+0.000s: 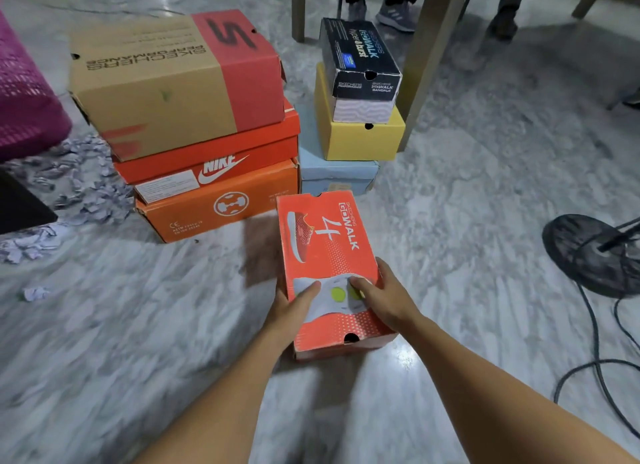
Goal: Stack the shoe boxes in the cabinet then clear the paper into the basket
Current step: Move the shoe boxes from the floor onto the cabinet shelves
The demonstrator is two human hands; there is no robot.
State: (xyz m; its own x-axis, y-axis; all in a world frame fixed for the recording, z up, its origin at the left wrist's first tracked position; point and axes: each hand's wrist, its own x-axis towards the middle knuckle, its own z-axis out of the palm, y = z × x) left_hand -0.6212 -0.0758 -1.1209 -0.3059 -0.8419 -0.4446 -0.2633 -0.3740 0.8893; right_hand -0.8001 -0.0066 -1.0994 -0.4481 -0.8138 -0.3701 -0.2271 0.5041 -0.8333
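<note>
Head view looks down on a grey marbled floor point(138, 325), glossy, with a bright glint just under the wrists. I see the left hand point(294, 307) and right hand point(384, 297) clamped on the near end of a red shoe box point(329, 248), one on each long side. Both thumbs lie on the lid near each other, and the other fingers curl over the edges, mostly hidden. The box's shadow falls on the floor just left of the left fingers. I cannot tell whether the box touches the floor.

Beyond the fingertips stand two stacks. To the left, a tan and red box point(166, 82) sits on a Nike box point(214, 158) on an orange box point(221, 203). Straight ahead, a black box point(360, 58) sits on a yellow box point(360, 134) on a pale blue box point(336, 172).

Far left of the left fingers, shredded paper point(79, 186) litters the floor beside a magenta basket point(24, 92). Right of the right fingers lie a dark fan base point(588, 252) and its cable point(595, 342). A table leg point(426, 58) rises behind the yellow box.
</note>
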